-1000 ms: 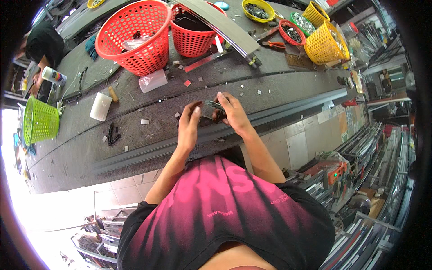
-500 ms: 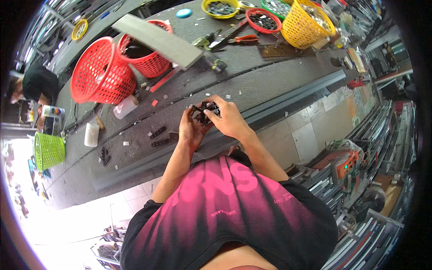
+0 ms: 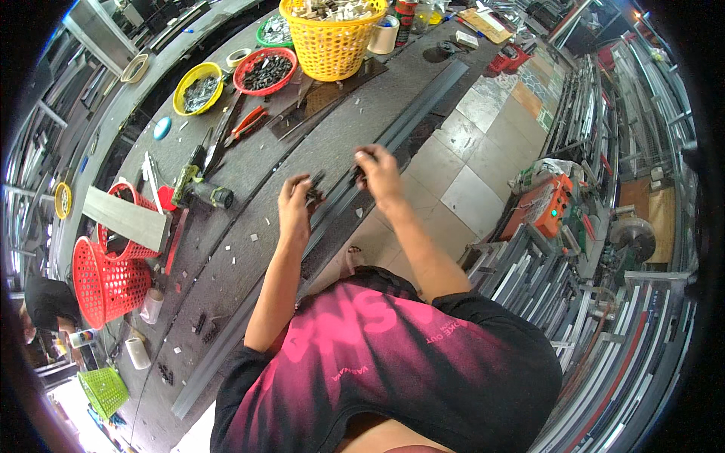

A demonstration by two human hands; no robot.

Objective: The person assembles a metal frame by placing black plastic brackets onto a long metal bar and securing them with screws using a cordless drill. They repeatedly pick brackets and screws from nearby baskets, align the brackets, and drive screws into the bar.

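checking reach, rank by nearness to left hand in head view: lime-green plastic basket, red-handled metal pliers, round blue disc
From the left hand:
1. Red-handled pliers, ahead
2. Blue disc, ahead and left
3. Lime-green basket, lower left

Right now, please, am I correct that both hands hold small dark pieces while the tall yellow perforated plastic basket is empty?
Not empty: the head view shows the tall yellow plastic basket heaped with pale pieces. The left hand and right hand do hold small dark pieces.

The wearer's two hands (image 3: 293, 204) are above one counter (image 3: 332, 143). It carries two tall red baskets (image 3: 124, 291), one tall yellow basket (image 3: 332, 51), one drill (image 3: 210, 193), one blue disc (image 3: 161, 128) and one pair of pliers (image 3: 248, 121).
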